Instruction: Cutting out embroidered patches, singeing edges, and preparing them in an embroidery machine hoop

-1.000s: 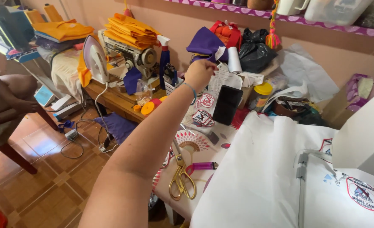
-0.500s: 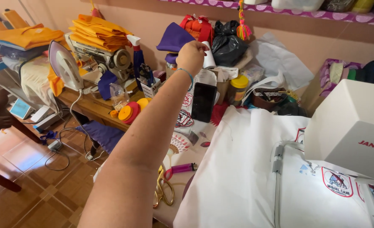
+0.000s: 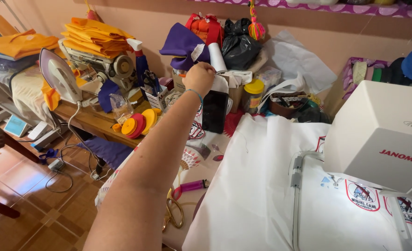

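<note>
Cluttered table (image 3: pixel 215 144) — left hand (image 3: pixel 199 78) reached farther, now at white roll (image 3: pixel 217 57).

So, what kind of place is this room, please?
Most likely a small home sewing or embroidery workshop. A white embroidery machine stands over white fabric, an older sewing machine sits under folded orange cloth, and an iron stands nearby.

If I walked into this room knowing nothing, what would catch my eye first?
Probably the long bare arm stretched across the middle, its left hand closed on a white sheet at the back of the cluttered table. Next, the big white sewing machine at the right over white fabric with printed badges. Then the stack of folded orange cloth at upper left, above a standing iron.
</note>
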